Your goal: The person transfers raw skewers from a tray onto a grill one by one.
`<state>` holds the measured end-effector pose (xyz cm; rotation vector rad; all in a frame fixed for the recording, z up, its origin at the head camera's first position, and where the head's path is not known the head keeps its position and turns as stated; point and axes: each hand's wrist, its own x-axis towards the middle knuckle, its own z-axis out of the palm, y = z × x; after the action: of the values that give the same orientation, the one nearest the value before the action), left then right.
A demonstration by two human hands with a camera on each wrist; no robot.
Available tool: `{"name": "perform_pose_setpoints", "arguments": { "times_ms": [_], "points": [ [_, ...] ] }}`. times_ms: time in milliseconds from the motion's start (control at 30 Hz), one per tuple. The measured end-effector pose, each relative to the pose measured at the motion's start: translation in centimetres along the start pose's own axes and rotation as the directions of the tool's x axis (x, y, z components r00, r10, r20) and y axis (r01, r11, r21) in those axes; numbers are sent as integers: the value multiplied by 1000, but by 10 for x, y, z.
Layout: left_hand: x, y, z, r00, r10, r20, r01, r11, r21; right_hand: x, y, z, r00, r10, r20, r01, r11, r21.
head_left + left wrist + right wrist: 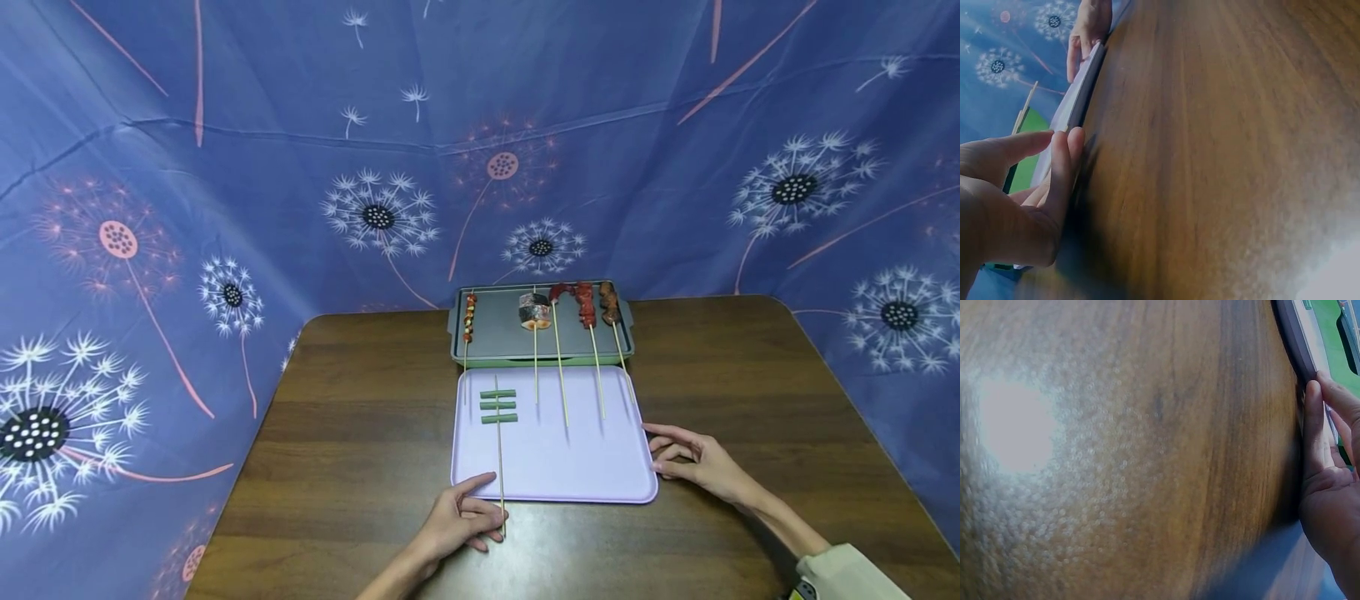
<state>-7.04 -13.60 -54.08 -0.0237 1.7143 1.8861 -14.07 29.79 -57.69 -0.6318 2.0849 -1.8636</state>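
My left hand (467,518) pinches the lower end of a bamboo skewer (500,467) over the front edge of a lavender tray (585,467). Three green bean-like pieces (498,406) are threaded across its upper part, above the tray's left half. My right hand (697,460) holds the tray's right edge near the front corner, thumb and forefinger against the rim. In the right wrist view, the thumb and forefinger of that hand (1329,456) meet at the rim. Seen from the left wrist, the left hand's fingers (1060,169) partly hide the tray.
Behind the tray stands a green electric griddle (495,321) with a dark plate. Several food skewers lie across it, including a fish-like chunk (535,310) and red meat (586,305); their sticks reach over the tray. A patterned blue cloth (450,83) hangs behind the wooden table (360,433).
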Motion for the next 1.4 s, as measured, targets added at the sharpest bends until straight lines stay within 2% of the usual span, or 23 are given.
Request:
{"name": "perform_pose_setpoints", "arguments": {
  "times_ms": [367,600,800,1167,1400],
  "points": [
    [6,0,4,999,-43,9,44,995,-92,0,0,0,1000,-5,1,5,1000,7],
    [6,10,5,999,-44,3,44,995,-91,-1,0,0,1000,-18,4,18,1000,6],
    [7,11,3,998,-58,11,59,992,-113,0,0,0,999,-33,1,33,999,10],
    [-2,12,2,998,-49,38,53,993,-107,-2,-1,4,999,-39,2,39,999,30],
    [-10,16,1,998,-22,53,27,995,-100,0,-1,3,999,-47,0,47,999,25]
  ]
}}
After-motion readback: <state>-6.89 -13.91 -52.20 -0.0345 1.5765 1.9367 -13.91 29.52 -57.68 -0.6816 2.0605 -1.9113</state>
